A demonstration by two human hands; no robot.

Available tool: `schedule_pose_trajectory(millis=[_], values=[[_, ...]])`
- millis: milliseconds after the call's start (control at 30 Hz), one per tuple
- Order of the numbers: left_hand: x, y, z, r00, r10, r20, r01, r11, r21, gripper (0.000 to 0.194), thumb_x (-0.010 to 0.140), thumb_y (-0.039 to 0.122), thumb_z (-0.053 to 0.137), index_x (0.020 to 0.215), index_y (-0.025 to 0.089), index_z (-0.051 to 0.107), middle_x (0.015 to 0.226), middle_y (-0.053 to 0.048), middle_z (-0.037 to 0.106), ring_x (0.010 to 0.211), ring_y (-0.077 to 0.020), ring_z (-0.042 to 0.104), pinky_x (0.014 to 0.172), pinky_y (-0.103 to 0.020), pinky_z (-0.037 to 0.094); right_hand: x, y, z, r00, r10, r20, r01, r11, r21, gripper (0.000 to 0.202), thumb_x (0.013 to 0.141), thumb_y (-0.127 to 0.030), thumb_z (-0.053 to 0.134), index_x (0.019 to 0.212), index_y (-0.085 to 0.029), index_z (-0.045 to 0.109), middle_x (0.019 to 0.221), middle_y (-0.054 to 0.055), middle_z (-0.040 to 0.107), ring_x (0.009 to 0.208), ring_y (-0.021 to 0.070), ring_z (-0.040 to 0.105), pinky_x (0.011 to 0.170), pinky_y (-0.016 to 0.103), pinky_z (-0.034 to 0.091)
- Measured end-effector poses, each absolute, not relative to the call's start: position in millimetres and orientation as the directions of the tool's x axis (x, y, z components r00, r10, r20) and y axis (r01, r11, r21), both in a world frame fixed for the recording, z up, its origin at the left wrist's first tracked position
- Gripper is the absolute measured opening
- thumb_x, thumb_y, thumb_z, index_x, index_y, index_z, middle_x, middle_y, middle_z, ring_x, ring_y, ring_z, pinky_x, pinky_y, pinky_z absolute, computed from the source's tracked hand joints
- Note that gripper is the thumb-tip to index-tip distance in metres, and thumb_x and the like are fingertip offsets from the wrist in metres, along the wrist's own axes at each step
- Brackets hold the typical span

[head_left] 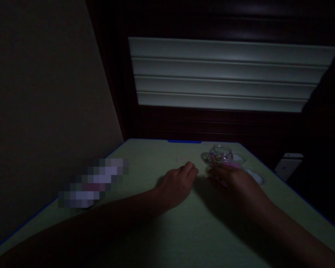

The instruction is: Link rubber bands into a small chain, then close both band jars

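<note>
My left hand (181, 184) is closed over the middle of the table, fingers curled together at the tips; whatever may be between them is hidden. To its right, my right hand (240, 182) is curved around a small jar with pink contents (234, 164), which it largely covers. Just behind stands a clear open jar (222, 149) holding several colourful rubber bands (216, 158). A few tiny pale loops (181, 160) lie on the table beyond my left hand, too dim to make out well.
Two round clear lids (238, 158) (256, 176) lie right of the jars. A blurred-out whitish object (97, 182) rests at the table's left side. The pale table (184, 238) has a blue edge. A slatted panel (220, 74) stands behind, a white box (289, 167) beyond the right edge.
</note>
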State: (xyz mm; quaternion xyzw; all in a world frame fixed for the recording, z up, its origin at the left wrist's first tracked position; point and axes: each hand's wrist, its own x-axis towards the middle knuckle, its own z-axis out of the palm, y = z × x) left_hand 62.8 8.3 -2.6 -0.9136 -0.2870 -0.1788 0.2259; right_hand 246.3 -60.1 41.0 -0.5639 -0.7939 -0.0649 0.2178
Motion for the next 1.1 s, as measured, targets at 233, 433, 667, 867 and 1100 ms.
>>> schedule_pose_trajectory(millis=[233,433,667,867,1100], values=[[61.6,9.8,-6.6,0.789,0.326,0.52,0.547,-0.758,-0.355,0.017,0.088,0.012,0.036,0.101,0.015,0.046,0.095,-0.006,0.052,0.076,-0.0147,0.055,0.056,-0.026,0.047,245.7,-59.1,39.1,-0.297,0.862,0.41,0.919,0.375,-0.121,0.018,0.084,-0.018,0.045,0.081,-0.017,0.063,0.081,0.005,0.063,0.071,0.0155,0.057,0.06,0.026,0.037],[62.4,9.2,-4.8,0.791,0.311,0.526,0.532,-0.775,-0.342,0.015,0.088,0.012,0.038,0.1,0.016,0.045,0.093,-0.004,0.053,0.075,-0.0141,0.055,0.056,-0.025,0.047,245.5,-60.6,39.8,-0.324,0.865,0.384,0.926,0.372,-0.057,0.019,0.085,-0.015,0.044,0.071,-0.018,0.058,0.073,0.001,0.059,0.063,0.0125,0.054,0.055,0.024,0.031],[63.1,10.2,-5.5,0.795,0.317,0.518,0.534,-0.771,-0.347,0.015,0.087,0.012,0.038,0.098,0.016,0.046,0.093,-0.004,0.052,0.073,-0.0147,0.055,0.055,-0.026,0.048,245.9,-61.7,40.1,-0.355,0.86,0.367,0.927,0.374,0.019,0.018,0.083,-0.012,0.045,0.07,-0.018,0.056,0.072,0.001,0.058,0.061,0.0111,0.052,0.053,0.024,0.028],[62.9,10.1,-3.9,0.804,0.308,0.51,0.515,-0.789,-0.335,0.014,0.088,0.012,0.038,0.099,0.016,0.046,0.092,-0.003,0.052,0.071,-0.0144,0.054,0.055,-0.027,0.048,244.6,-60.3,39.5,-0.367,0.862,0.35,0.929,0.355,0.1,0.019,0.086,-0.014,0.042,0.074,-0.017,0.056,0.078,0.002,0.06,0.065,0.0121,0.055,0.054,0.025,0.028],[61.8,11.3,-4.7,0.802,0.311,0.51,0.514,-0.794,-0.324,0.015,0.087,0.012,0.038,0.099,0.016,0.047,0.091,-0.004,0.053,0.071,-0.0137,0.055,0.054,-0.025,0.048,241.6,-62.3,41.5,-0.351,0.87,0.347,0.934,0.303,0.187,0.018,0.087,-0.014,0.04,0.08,-0.018,0.056,0.082,0.004,0.062,0.067,0.0149,0.057,0.055,0.027,0.03]])
